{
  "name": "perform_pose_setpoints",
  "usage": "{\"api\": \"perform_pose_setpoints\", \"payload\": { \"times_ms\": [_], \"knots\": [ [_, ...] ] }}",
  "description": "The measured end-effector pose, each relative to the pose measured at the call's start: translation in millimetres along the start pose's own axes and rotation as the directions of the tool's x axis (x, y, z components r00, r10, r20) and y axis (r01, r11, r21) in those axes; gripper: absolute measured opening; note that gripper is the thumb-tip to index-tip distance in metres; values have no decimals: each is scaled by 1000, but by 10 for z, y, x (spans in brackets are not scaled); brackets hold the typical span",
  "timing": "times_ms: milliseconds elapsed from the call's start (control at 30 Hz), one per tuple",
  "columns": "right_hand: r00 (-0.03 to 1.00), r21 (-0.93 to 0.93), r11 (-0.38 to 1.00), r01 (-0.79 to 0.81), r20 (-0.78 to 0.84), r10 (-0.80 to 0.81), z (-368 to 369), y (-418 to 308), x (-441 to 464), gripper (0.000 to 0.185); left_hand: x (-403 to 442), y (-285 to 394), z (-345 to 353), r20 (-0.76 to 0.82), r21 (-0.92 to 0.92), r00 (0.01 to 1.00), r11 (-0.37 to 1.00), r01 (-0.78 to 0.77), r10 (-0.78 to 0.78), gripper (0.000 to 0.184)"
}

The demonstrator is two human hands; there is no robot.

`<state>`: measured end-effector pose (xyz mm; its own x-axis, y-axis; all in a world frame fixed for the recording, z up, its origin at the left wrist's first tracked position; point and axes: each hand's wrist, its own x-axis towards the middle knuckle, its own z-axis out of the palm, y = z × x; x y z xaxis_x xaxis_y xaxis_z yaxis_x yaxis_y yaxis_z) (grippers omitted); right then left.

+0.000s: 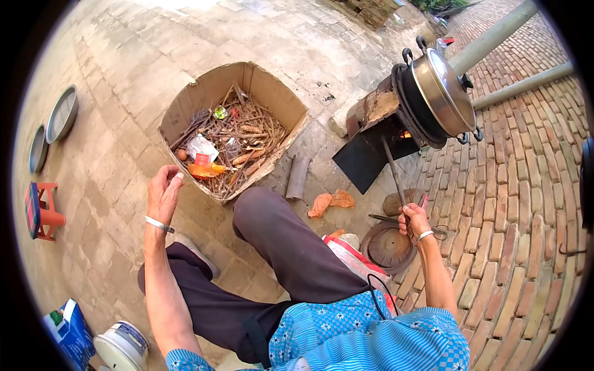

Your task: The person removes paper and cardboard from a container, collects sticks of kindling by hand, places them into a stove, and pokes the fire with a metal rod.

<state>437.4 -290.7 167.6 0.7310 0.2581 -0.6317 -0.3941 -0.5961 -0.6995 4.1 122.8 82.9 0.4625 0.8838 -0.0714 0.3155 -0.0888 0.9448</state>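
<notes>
My right hand [416, 221] is closed round the near end of a long stick [393, 170], whose far end reaches into the stove opening, where a small flame [405, 134] shows. A lidded steel pot [442, 93] sits on top of the stove [371, 111]. My left hand [165, 193] hovers near the left side of a cardboard box [266, 80], holding nothing that I can see, with its fingers partly apart. Twigs [247, 133], a white wrapper and an orange wrapper [206, 170] lie in the box.
A brick wall [513, 229] runs along the right. On the paving are a log piece [298, 177], orange scraps [331, 202] and a round iron lid [388, 246]. Two metal basins [62, 114], a red stool [46, 211] and a white bucket [122, 346] are at the left.
</notes>
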Motion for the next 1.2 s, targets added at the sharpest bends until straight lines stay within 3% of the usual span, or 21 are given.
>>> {"api": "perform_pose_setpoints", "payload": {
  "times_ms": [200,267,333,400,467,533,600,667,933,1067,1200],
  "knots": [
    [996,-99,995,9,85,0,21,9,-32,10,6,45,24,-16,-2,1000,1000,5,-5,32],
    [992,-46,994,-101,76,104,102,40,162,11,-16,19,2,19,4,1000,1000,-13,13,31],
    [992,-47,995,-91,82,95,171,39,414,12,-39,29,-21,10,9,1000,1000,-3,3,31],
    [981,72,986,-152,134,141,161,37,795,11,-57,17,-24,9,13,1000,1000,8,-8,31],
    [989,169,975,-145,31,141,170,-120,1153,11,-45,-19,-27,-16,-7,1000,1000,24,-24,31],
    [996,196,981,-16,-87,33,141,-354,1455,11,-49,-14,-19,-22,-2,999,999,35,-35,31],
    [996,266,963,-41,-71,62,74,-547,1514,10,-50,18,-41,-22,12,999,999,48,-48,31],
    [993,256,961,-102,-31,113,-19,-582,1388,10,-67,54,-52,-1,61,1000,998,28,-28,32],
    [960,151,979,-135,265,91,2,-156,-888,15,-82,-9,-64,-15,100,1000,995,0,1,32],
    [815,10,914,-405,457,356,8,109,-1298,24,-46,-32,-44,-21,99,1000,995,-6,8,32],
    [756,73,826,-559,455,471,334,268,-1182,5,-37,-57,-49,2,100,1000,995,-1,1,34]
  ]
}}
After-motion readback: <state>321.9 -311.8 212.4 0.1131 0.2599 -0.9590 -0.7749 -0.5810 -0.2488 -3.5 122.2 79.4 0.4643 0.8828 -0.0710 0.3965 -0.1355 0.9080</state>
